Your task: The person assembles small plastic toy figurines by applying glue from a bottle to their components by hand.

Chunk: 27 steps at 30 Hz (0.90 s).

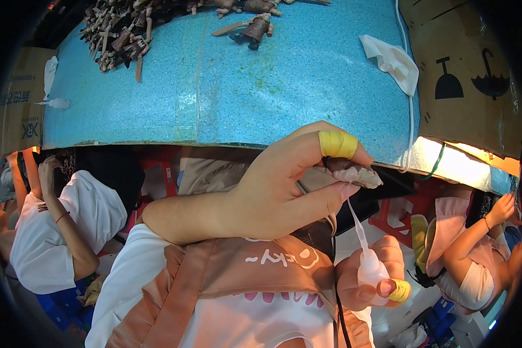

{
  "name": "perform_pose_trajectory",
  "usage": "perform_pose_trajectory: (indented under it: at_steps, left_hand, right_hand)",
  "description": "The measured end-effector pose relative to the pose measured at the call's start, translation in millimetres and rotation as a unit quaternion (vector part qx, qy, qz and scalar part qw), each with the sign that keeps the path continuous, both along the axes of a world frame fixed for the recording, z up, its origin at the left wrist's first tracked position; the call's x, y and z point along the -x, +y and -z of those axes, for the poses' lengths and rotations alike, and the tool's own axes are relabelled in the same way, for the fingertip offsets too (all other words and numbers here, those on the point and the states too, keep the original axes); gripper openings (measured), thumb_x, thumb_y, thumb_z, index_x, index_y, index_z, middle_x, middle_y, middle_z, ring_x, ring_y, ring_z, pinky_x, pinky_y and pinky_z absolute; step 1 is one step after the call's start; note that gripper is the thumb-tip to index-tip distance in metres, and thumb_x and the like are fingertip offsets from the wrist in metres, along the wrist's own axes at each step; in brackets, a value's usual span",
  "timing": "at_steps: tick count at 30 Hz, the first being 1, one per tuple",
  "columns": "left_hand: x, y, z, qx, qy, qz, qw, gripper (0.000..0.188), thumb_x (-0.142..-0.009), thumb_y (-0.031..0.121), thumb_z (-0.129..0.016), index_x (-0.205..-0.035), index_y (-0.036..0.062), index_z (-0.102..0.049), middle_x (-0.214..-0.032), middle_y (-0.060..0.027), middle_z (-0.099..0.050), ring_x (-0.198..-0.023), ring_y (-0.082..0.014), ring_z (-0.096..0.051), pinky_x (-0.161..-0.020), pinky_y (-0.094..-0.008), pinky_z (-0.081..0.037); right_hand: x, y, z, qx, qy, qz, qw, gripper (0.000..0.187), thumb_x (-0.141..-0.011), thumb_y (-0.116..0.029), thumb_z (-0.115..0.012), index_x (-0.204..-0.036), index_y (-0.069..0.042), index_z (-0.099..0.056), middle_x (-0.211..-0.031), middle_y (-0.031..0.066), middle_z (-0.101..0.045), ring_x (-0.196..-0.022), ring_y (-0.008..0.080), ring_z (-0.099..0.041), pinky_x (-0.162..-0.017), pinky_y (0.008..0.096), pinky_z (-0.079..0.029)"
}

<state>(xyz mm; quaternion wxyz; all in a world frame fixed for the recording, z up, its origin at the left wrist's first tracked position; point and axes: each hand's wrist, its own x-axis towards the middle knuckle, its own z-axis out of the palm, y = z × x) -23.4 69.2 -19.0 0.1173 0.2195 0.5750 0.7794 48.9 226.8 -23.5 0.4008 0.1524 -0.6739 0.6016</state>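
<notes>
My left hand (284,180), with yellow tape round one finger, pinches a small brown and pale figure piece (356,175) just past the table's near edge. Its details are partly hidden by the fingers. Below it, my right hand (388,261) is wrapped round a small white squeeze bottle (372,269). The bottle's long thin nozzle points up, its tip at or very near the piece; I cannot tell whether they touch. Yellow tape also circles a digit of this hand.
Several brown figures with sword-like parts (122,37) lie heaped at the far left of the blue table (156,110). One figure (254,30) lies apart. A white cloth (391,61), cable and cardboard box (464,75) are right; another squeeze bottle (57,103) is left. People sit either side.
</notes>
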Motion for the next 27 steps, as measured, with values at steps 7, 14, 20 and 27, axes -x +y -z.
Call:
perform_pose_trajectory:
  at_steps: [7, 14, 20, 27]
  left_hand:
    - [0.0, -0.2, 1.2, 0.009, 0.017, -0.006, 1.0, 0.037, -0.077, -0.013, -0.051, -0.111, -0.0015, -0.048, -0.11, -0.0131, -0.047, -0.099, -0.0188, -0.051, -0.086, -0.0295, -0.04]
    - [0.2, 2.0, 0.5, -0.022, 0.004, -0.01, 1.0, 0.036, -0.078, -0.013, -0.051, -0.112, -0.0016, -0.047, -0.109, -0.0131, -0.047, -0.1, -0.0187, -0.051, -0.087, -0.0298, -0.04]
    - [0.9, 2.3, -1.0, -0.055, -0.04, -0.014, 0.998, 0.035, -0.079, -0.012, -0.05, -0.112, -0.0025, -0.046, -0.108, -0.0125, -0.048, -0.1, -0.018, -0.05, -0.087, -0.0299, -0.04]
    - [0.0, 3.5, -0.5, -0.048, -0.04, -0.003, 0.998, 0.034, -0.079, -0.012, -0.05, -0.111, -0.0028, -0.046, -0.109, -0.0131, -0.048, -0.099, -0.0182, -0.05, -0.088, -0.0302, -0.04]
  right_hand:
    - [0.9, 1.9, 0.6, 0.021, 0.011, 0.01, 1.0, 0.017, -0.083, -0.028, -0.06, -0.089, -0.014, -0.053, -0.053, -0.004, -0.042, -0.04, 0.008, -0.029, -0.042, 0.0258, -0.017]
    - [-7.2, 6.4, 3.0, 0.049, -0.028, -0.05, 0.997, 0.012, -0.079, -0.02, -0.059, -0.085, -0.012, -0.053, -0.069, -0.0088, -0.042, -0.058, 0.0114, -0.026, -0.059, 0.0288, -0.02]
    - [-2.1, 5.7, -4.5, 0.003, -0.002, 0.013, 1.0, 0.018, -0.083, -0.029, -0.059, -0.09, -0.015, -0.051, -0.053, -0.0039, -0.04, -0.04, 0.0087, -0.028, -0.043, 0.0263, -0.018]
    - [-1.5, 4.0, -1.1, 0.017, -0.014, 0.033, 0.999, 0.018, -0.083, -0.03, -0.06, -0.088, -0.015, -0.052, -0.053, -0.004, -0.037, -0.04, 0.0086, -0.028, -0.044, 0.0262, -0.018]
